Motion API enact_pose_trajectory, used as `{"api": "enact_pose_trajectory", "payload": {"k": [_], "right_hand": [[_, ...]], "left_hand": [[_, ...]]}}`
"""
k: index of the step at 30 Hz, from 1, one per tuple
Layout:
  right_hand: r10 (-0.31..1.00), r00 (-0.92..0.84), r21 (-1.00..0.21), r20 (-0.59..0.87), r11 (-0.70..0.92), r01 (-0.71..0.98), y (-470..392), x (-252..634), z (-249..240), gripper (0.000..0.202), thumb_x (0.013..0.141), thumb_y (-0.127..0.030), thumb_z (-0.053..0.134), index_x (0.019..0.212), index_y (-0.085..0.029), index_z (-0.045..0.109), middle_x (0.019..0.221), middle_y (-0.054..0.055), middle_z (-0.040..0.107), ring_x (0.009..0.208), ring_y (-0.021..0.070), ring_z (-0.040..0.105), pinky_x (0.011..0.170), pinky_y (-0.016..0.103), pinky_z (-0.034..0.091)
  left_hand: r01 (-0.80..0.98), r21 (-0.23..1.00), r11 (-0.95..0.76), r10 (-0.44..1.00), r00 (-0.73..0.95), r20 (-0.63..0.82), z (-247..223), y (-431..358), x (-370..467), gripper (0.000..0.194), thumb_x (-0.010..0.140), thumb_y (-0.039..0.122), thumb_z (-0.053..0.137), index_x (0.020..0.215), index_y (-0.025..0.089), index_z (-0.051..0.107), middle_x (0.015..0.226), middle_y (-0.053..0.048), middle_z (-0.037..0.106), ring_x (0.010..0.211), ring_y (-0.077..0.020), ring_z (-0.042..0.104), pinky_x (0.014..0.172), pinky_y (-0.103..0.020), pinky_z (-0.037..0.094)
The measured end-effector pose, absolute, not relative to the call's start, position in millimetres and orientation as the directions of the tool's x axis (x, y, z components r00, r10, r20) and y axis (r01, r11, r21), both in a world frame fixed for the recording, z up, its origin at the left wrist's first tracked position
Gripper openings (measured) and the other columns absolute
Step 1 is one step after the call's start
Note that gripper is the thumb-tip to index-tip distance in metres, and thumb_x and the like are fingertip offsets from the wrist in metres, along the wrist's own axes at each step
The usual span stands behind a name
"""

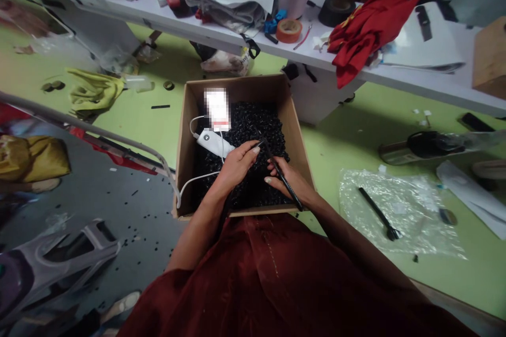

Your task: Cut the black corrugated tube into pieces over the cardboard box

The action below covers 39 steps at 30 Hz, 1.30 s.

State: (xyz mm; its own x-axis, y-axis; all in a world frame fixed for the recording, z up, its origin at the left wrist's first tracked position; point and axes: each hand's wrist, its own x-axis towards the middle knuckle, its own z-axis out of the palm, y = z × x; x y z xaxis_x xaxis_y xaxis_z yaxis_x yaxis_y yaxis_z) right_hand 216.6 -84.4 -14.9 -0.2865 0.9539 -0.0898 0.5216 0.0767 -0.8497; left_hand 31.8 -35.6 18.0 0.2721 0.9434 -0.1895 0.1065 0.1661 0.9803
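Note:
A cardboard box [302, 152] stands in front of me, holding many small black pieces [256, 116]. Over them, my left hand [239, 163] pinches the upper end of a thin black strip [285, 179] between thumb and fingers. The strip slants down to the right, across my right hand [290, 176], whose fingers are partly curled with the thumb apart, resting against it. Inside the box at the left lie a white device [215, 143] with a round button and a white cable, and a blurred-out bright item [217, 109].
A clear plastic bag [419, 216] with a black strip [377, 210] on it lies right. A metal bottle [399, 151] lies beyond. Behind runs a white shelf [245, 37] with orange tape [288, 30] and red cloth [367, 37]. A grey bar [118, 139] crosses the left.

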Motion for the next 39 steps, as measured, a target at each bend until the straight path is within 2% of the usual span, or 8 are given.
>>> {"api": "enact_pose_trajectory", "payload": {"k": [9, 13, 16, 20, 23, 31, 39], "right_hand": [[0.935, -0.319, -0.852, -0.153, 0.038, 0.522, -81.4, 216.7, -10.8, 0.052, 0.084, -0.047, 0.056, 0.125, -0.02, 0.041, 0.108, 0.01, 0.059, 0.09, 0.0207, 0.06, 0.083, 0.037, 0.048], [0.945, -0.294, -0.833, -0.144, 0.044, 0.551, -79.4, 215.1, -6.1, 0.039, 0.087, -0.046, 0.051, 0.117, -0.021, 0.047, 0.101, 0.008, 0.061, 0.086, 0.0213, 0.06, 0.079, 0.035, 0.047], [0.956, -0.256, -0.822, -0.142, 0.03, 0.569, -78.6, 213.9, -1.9, 0.03, 0.088, -0.043, 0.049, 0.11, -0.023, 0.05, 0.1, 0.007, 0.064, 0.086, 0.0221, 0.061, 0.077, 0.035, 0.046], [0.956, -0.23, -0.803, -0.181, -0.009, 0.596, -78.6, 213.2, 0.8, 0.021, 0.086, -0.039, 0.049, 0.099, -0.023, 0.051, 0.082, 0.003, 0.063, 0.073, 0.02, 0.06, 0.069, 0.032, 0.045], [0.956, -0.215, -0.779, -0.198, -0.021, 0.627, -78.8, 213.5, 0.3, 0.015, 0.085, -0.036, 0.049, 0.094, -0.023, 0.051, 0.075, 0.001, 0.061, 0.067, 0.019, 0.058, 0.065, 0.03, 0.043], [0.963, -0.18, -0.733, -0.198, -0.024, 0.68, -79.6, 215.3, -4.2, 0.011, 0.083, -0.033, 0.049, 0.09, -0.025, 0.052, 0.073, 0.001, 0.061, 0.065, 0.0191, 0.059, 0.063, 0.029, 0.04], [0.968, -0.17, -0.691, -0.186, -0.006, 0.723, -80.2, 217.4, -9.2, 0.015, 0.084, -0.034, 0.047, 0.092, -0.024, 0.055, 0.075, 0.003, 0.064, 0.069, 0.0212, 0.062, 0.062, 0.029, 0.039]], "left_hand": [[0.322, 0.946, 0.038, 0.939, 0.312, -0.144, 21.9, -34.7, 29.8, 0.037, 0.09, 0.037, 0.046, 0.114, 0.014, 0.063, 0.074, -0.001, 0.058, 0.066, -0.0105, 0.049, 0.061, -0.021, 0.04], [0.4, 0.917, -0.002, 0.939, 0.316, -0.136, 22.9, -34.7, 31.3, 0.034, 0.091, 0.036, 0.044, 0.108, 0.014, 0.063, 0.073, -0.001, 0.058, 0.068, -0.0117, 0.05, 0.065, -0.022, 0.04], [0.409, 0.913, -0.012, 0.937, 0.323, -0.132, 20.6, -34.8, 32.5, 0.034, 0.092, 0.036, 0.042, 0.106, 0.014, 0.063, 0.072, 0.0, 0.057, 0.066, -0.0116, 0.05, 0.064, -0.022, 0.039], [0.402, 0.915, -0.022, 0.936, 0.329, -0.122, 15.3, -34.8, 33.5, 0.035, 0.092, 0.037, 0.042, 0.107, 0.014, 0.063, 0.071, 0.0, 0.056, 0.065, -0.0115, 0.049, 0.063, -0.022, 0.039], [0.41, 0.911, -0.033, 0.937, 0.33, -0.115, 13.1, -34.3, 33.9, 0.035, 0.092, 0.035, 0.042, 0.11, 0.014, 0.062, 0.073, -0.001, 0.058, 0.068, -0.012, 0.05, 0.065, -0.022, 0.04], [0.456, 0.89, 0.002, 0.942, 0.299, -0.155, 13.6, -33.3, 33.7, 0.037, 0.091, 0.035, 0.043, 0.112, 0.013, 0.063, 0.075, -0.002, 0.06, 0.07, -0.0129, 0.052, 0.067, -0.023, 0.041], [0.448, 0.894, -0.022, 0.941, 0.312, -0.133, 8.4, -32.4, 33.3, 0.037, 0.091, 0.036, 0.042, 0.113, 0.013, 0.063, 0.078, -0.002, 0.061, 0.072, -0.013, 0.052, 0.068, -0.023, 0.04]]}}
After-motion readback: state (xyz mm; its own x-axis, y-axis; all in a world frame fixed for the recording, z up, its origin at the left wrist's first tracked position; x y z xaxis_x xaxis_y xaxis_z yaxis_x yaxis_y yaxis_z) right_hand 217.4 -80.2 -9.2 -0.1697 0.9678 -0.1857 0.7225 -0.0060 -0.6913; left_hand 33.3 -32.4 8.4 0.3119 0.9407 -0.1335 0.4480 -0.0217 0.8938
